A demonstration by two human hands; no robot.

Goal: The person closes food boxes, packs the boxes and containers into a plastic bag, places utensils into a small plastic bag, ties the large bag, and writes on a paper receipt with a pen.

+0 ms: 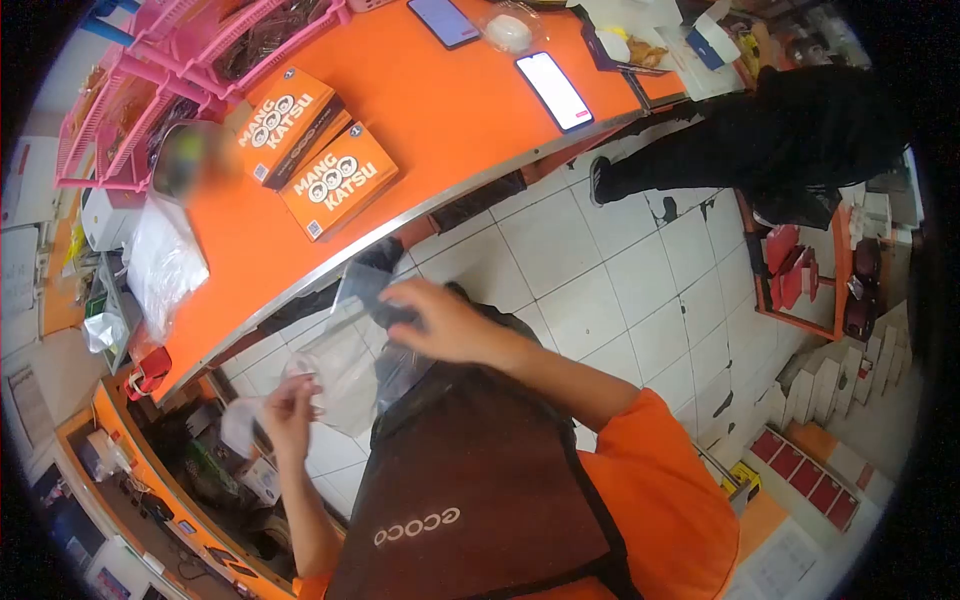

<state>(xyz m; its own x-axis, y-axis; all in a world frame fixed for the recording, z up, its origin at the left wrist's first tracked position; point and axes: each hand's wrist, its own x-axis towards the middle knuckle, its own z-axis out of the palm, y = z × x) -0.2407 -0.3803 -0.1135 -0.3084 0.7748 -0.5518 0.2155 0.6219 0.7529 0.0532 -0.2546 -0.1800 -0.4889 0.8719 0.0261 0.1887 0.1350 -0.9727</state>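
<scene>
Plastic, see-through and limp, the bag (348, 372) hangs between the hands before the counter (440, 110): the left hand (290, 408) seems to pinch its edge, fingertips together, while the right hand's (432, 318) curled grip is unclear. Handling it looks the present step; next calls for steady holding while its layers part.

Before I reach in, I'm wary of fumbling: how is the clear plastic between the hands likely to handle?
The clear plastic is probably floppy, since it hangs in loose, uneven folds between the left hand and the right hand. It looks light for its size, being thin and partly see-through.
</scene>
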